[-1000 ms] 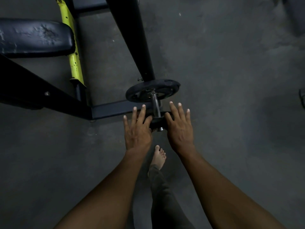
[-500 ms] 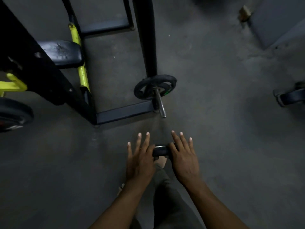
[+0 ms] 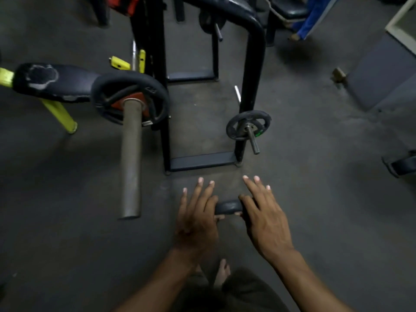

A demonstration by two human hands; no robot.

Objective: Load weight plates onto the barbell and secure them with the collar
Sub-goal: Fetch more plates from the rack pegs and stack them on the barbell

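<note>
A small dark weight plate [image 3: 228, 207] sits in the lower centre of the frame, pressed edge-on between the left hand [image 3: 198, 219] and the right hand [image 3: 264, 218]; each palm bears on one flat face, fingers stretched forward rather than curled, thumbs tucked under the lower edge. Only its rounded rim shows between the hands, so the bore is hidden. The barbell sleeve [image 3: 131, 158] it presumably goes on juts toward the camera at left of centre, bare along most of its length, with a large plate [image 3: 157, 91] already seated at its far end in the upper left. A second small plate [image 3: 263, 120] hangs on the storage peg [image 3: 252, 140] of the black rack [image 3: 252, 70], right of centre. No collar can be made out. The held plate looks like a rigid, dense disc, heavy for its size though light enough for this squeeze hold; its faces may be slick, so a palm clamp alone could let it slide down. Hooking fingers over the rim, or through the bore, would seem the surer hold while lining the bore up with the sleeve end.
</note>
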